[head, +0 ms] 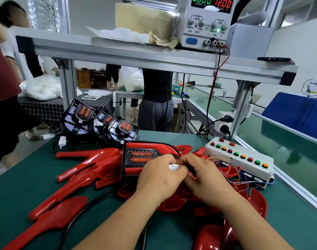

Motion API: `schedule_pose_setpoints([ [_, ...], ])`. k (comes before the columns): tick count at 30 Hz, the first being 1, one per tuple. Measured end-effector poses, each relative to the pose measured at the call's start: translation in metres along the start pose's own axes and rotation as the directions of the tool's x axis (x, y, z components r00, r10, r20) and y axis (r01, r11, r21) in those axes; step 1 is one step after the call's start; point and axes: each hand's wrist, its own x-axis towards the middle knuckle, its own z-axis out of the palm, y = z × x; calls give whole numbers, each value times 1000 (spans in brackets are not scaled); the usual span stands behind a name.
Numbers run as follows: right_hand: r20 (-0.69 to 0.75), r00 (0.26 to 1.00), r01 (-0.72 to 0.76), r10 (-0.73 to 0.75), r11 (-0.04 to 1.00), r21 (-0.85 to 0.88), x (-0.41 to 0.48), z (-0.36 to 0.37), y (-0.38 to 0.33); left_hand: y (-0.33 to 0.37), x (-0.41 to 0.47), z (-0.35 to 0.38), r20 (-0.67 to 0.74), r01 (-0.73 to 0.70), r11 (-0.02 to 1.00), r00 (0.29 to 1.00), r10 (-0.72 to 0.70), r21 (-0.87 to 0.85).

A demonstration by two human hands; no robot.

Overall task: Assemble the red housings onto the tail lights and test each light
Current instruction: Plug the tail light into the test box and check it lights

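Green table [27,177] carries loose red housings [78,179]. Tail light [141,157], housing fitted, lies left of button box [240,159]. L hand [161,179] and R hand [206,179], fingers curled, pinch white connector [174,167] near box.

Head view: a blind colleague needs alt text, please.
The left hand and right hand pinch a white connector in front of a tail light fitted with a red housing. Loose red housings surround it; a button box stands nearby.
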Motion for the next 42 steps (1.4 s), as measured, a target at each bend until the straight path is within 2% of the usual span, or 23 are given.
schedule_pose_setpoints([
  [16, 21, 1000, 0, 0, 1000, -17, -1, -3, 6, 5, 2, -4, 123, 74, 987, 991, -57, -140],
  [21, -3, 1000, 12, -12, 1000, -4, -1, -7, 7, 1, 4, -4, 163, 80, 967, 986, -41, -243],
  [25, -13, 1000, -2, 2, 999, -39, -2, -13, 8, 4, 7, -11, 78, 25, 959, 997, -3, -281],
  [29, 2, 995, -94, 96, 976, -194, -3, -18, 12, 10, 15, -22, -96, -33, 891, 995, -11, -453],
  [31, -53, 991, -135, 126, 952, -275, -2, -17, 3, 13, 20, -26, -194, -78, 839, 981, -33, -539],
  [33, -82, 995, -68, 55, 983, -168, 2, -17, -13, 17, 27, -31, -268, -96, 788, 959, -90, -608],
  [34, -28, 1000, -13, 11, 998, -57, 2, -17, -23, 21, 31, -34, -299, -109, 752, 946, -121, -650],
  [36, 205, 979, -43, 18, 992, 118, 4, -11, -46, 33, 39, -41, -364, -162, 665, 914, -177, -729],
  [38, 403, 913, -132, 66, 982, 137, 5, -3, -62, 47, 45, -50, -420, -209, 600, 876, -236, -772],
  [42, 538, 816, -366, 209, 908, 203, 12, -18, -65, 60, 50, -79, -440, -276, 430, 829, -347, -860],
])
